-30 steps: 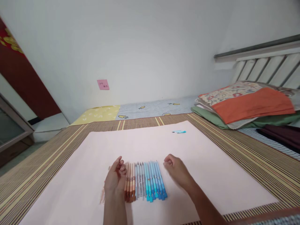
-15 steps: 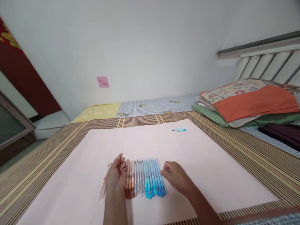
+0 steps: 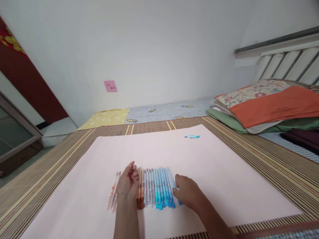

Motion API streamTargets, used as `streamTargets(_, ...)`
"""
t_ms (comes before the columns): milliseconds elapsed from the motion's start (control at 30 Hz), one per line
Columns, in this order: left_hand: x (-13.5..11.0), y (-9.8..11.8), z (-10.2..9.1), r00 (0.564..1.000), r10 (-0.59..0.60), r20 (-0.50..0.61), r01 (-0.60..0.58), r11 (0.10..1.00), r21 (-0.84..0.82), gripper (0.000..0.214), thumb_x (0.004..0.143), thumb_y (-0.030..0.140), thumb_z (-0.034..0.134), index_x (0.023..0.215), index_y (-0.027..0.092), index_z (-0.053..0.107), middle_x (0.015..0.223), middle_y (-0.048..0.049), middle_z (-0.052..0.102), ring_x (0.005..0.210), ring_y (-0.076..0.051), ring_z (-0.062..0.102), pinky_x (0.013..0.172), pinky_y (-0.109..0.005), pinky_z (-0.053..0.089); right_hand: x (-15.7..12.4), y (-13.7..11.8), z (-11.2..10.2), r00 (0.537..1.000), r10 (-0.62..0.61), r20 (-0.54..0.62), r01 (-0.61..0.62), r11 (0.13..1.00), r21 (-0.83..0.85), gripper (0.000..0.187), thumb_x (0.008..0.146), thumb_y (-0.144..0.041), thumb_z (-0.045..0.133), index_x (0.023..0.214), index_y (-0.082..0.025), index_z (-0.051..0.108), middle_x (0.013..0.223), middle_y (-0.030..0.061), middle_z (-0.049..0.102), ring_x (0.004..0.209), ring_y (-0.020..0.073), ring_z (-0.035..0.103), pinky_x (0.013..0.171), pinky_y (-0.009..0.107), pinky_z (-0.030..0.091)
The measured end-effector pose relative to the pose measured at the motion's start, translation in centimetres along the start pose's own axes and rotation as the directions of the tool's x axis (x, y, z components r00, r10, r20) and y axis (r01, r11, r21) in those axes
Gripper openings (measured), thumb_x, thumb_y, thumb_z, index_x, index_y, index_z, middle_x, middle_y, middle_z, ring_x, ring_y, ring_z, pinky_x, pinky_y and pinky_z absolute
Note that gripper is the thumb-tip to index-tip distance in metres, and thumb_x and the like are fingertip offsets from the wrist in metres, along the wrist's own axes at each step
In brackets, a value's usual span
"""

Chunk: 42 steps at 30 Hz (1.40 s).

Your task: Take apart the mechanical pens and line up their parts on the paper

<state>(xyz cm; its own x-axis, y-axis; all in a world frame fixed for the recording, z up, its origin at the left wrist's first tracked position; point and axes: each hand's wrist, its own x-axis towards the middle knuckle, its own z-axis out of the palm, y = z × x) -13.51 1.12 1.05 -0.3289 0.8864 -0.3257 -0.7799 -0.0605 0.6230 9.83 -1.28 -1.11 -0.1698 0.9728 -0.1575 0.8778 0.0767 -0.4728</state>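
A row of pens (image 3: 154,187) lies side by side on a large pale pink sheet (image 3: 224,172): orange ones on the left, clear ones in the middle, blue ones on the right. My left hand (image 3: 128,186) stands on edge against the orange side, fingers straight and together. My right hand (image 3: 186,194) rests curled against the blue side, touching the outermost blue pen (image 3: 171,179). A few pale peach pens (image 3: 114,194) lie to the left of my left hand. Far off on the sheet lies a single blue pen (image 3: 192,136).
The pink sheet lies on a striped woven mat (image 3: 274,159) over a bed. Folded bedding with an orange cover (image 3: 269,106) is stacked at the right by a headboard (image 3: 281,59). A pink sticky note (image 3: 110,86) is on the white wall.
My right hand has moved left, from apart from the pens to touching the blue side. The outermost blue pen now sits a little askew. The left hand stays at the orange side.
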Motion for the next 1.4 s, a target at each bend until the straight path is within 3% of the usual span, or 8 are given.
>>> streamTargets(200,-0.4,-0.9,0.5,0.998,0.03,0.046,-0.034,0.996,0.087,0.015,0.072,0.015,0.074,0.085,0.011,0.069,0.063,0.0016,0.059,0.045,-0.005,0.045,0.04,-0.015,0.033,0.1,-0.1,-0.3,0.997,0.014,-0.072,-0.019,0.996,-0.081,0.006,0.079,-0.016,0.054,0.075,-0.021,0.054,0.079,0.0088,0.067,0.07,0.0208,0.058,0.059,0.031,0.026)
streamTargets(333,-0.9,-2.7,1.4,0.987,0.081,0.14,-0.123,0.937,0.326,0.031,0.067,0.032,0.081,0.09,0.012,0.073,0.074,-0.0039,0.066,0.054,-0.008,0.053,0.045,-0.018,0.034,0.1,1.0,-2.4,0.992,0.01,-0.125,0.026,0.959,0.282,0.011,0.083,-0.023,0.054,0.071,-0.022,0.051,0.068,0.0011,0.06,0.061,0.0165,0.053,0.056,0.028,0.031)
streamTargets(500,-1.5,-4.6,2.5,0.948,0.113,0.298,-0.284,0.722,0.631,0.04,0.073,0.038,0.078,0.108,0.019,0.075,0.101,-0.0104,0.072,0.077,-0.017,0.064,0.056,-0.023,0.042,0.4,2.4,-4.2,0.99,-0.071,-0.122,0.138,0.671,0.729,0.016,0.083,-0.036,0.061,0.078,-0.021,0.06,0.062,-0.0033,0.056,0.054,0.0134,0.051,0.053,0.026,0.039)
streamTargets(600,-2.2,-4.7,2.9,0.916,0.048,0.397,-0.328,0.659,0.677,0.036,0.077,0.038,0.076,0.108,0.02,0.076,0.091,-0.0078,0.072,0.073,-0.017,0.06,0.059,-0.025,0.042,0.8,3.0,-4.3,0.987,-0.044,-0.156,0.155,0.525,0.837,0.022,0.078,-0.041,0.072,0.078,-0.02,0.065,0.052,-0.005,0.052,0.049,0.0122,0.045,0.05,0.026,0.035)
streamTargets(800,-3.5,-4.7,3.6,0.813,-0.248,0.527,-0.301,0.596,0.744,0.025,0.078,0.037,0.074,0.091,0.017,0.081,0.065,-0.0032,0.064,0.059,-0.015,0.051,0.057,-0.027,0.035,2.0,2.8,-3.4,0.975,0.095,-0.202,0.192,0.102,0.976,0.034,0.068,-0.047,0.084,0.075,-0.019,0.065,0.051,-0.0051,0.05,0.045,0.0095,0.04,0.046,0.026,0.029)
streamTargets(900,-3.6,-5.4,3.9,0.831,-0.232,0.506,-0.283,0.606,0.743,0.026,0.072,0.038,0.078,0.086,0.016,0.081,0.061,-0.0018,0.06,0.054,-0.013,0.046,0.054,-0.027,0.033,2.4,2.4,-3.0,0.975,0.14,-0.174,0.176,-0.001,0.984,0.039,0.064,-0.049,0.087,0.079,-0.019,0.068,0.057,-0.0039,0.052,0.048,0.0096,0.042,0.047,0.025,0.032)
streamTargets(1167,-3.6,-7.3,4.0,0.861,-0.05,0.506,-0.372,0.616,0.694,0.021,0.07,0.032,0.08,0.083,0.016,0.074,0.061,0.0026,0.051,0.057,-0.011,0.039,0.054,-0.025,0.028,2.8,2.1,-2.0,0.989,0.069,-0.128,0.124,0.059,0.991,0.042,0.067,-0.055,0.084,0.08,-0.017,0.073,0.061,-0.0003,0.058,0.054,0.0105,0.048,0.052,0.026,0.036)
streamTargets(1400,-4.6,-8.1,4.9,0.859,0.077,0.505,-0.484,0.442,0.755,0.011,0.072,0.026,0.077,0.076,0.019,0.07,0.061,0.0023,0.053,0.06,-0.014,0.044,0.057,-0.027,0.033,3.1,2.3,-2.1,0.986,0.084,-0.144,0.139,0.054,0.989,0.041,0.065,-0.051,0.087,0.081,-0.016,0.072,0.063,0.0002,0.061,0.055,0.0114,0.049,0.056,0.027,0.036)
